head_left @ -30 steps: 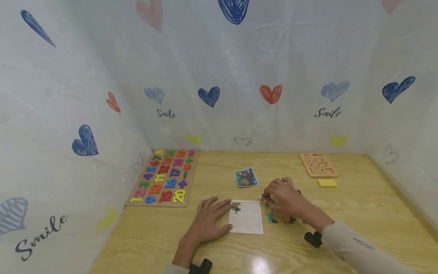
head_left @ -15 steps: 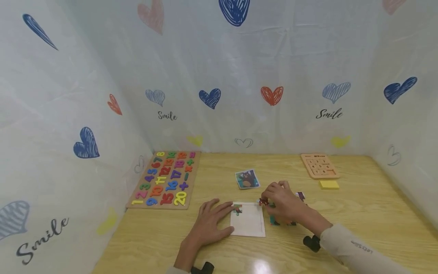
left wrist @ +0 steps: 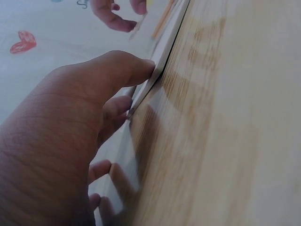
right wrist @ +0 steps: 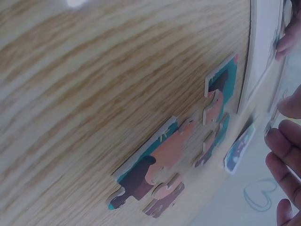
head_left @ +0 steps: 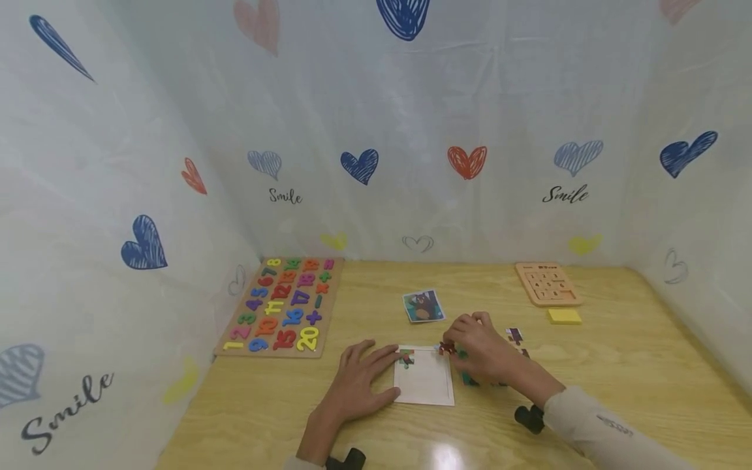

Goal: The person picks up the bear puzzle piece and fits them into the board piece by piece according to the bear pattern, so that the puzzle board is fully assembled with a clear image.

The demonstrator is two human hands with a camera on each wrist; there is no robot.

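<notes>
A white square puzzle tray [head_left: 424,386] lies on the table, with a jigsaw piece [head_left: 407,358] in its far left corner. My left hand [head_left: 360,385] rests at the tray's left side, fingers extended, index fingertip close by that piece. In the left wrist view the thumb [left wrist: 127,66] touches the tray's edge. My right hand [head_left: 483,346] pinches a dark reddish-brown jigsaw piece [head_left: 447,348] over the tray's far right corner. Below and beside that hand lie several loose pieces, partly hidden in the head view; in the right wrist view a teal, orange and brown one [right wrist: 157,162] shows clearly.
Beyond the tray lies a picture card [head_left: 423,305] of a bear. A board of coloured numbers [head_left: 322,344] is at the left. At the back right are a wooden sliding number puzzle [head_left: 549,286] and a yellow block [head_left: 564,316]. Printed curtains surround the table.
My right hand has moved left with the pinched jigsaw piece, from beside the tray to over its far right corner, uncovering loose pieces behind. The left hand stays put on the tray.
</notes>
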